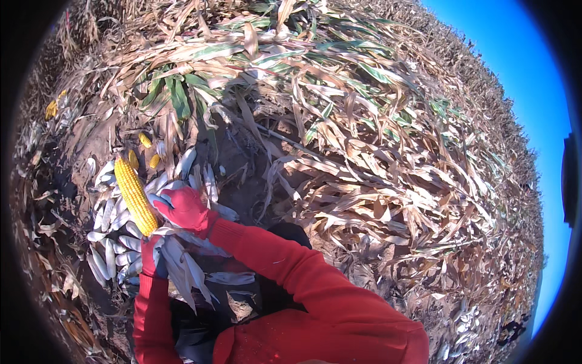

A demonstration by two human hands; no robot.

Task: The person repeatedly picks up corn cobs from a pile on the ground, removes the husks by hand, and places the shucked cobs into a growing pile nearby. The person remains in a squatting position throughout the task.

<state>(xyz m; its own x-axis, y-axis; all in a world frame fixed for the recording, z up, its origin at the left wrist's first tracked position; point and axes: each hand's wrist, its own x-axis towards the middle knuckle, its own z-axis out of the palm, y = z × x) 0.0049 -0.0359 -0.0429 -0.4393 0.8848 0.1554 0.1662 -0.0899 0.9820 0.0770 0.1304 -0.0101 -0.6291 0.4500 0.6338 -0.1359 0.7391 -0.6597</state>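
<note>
A bare yellow ear of corn (135, 195) slants up from my left hand (152, 256), which grips it at its lower end. Peeled-back pale husks (183, 268) hang down from that grip towards my legs. My right hand (184, 209), in a red glove with grey-blue on the finger side, is just right of the ear. Whether its fingers pinch a strip of husk is hidden. Around and below both hands lies a pile of pale ears in husk (119, 248). A few small yellow cobs (154, 160) rest on the soil beyond the pile.
Cut corn stalks with dry leaves (345, 150) cover the ground ahead and to the right. More yellow ears (52, 109) lie at the far left. Pale ears or husks (466, 323) lie at the lower right. Standing dry corn (482, 77) borders the field.
</note>
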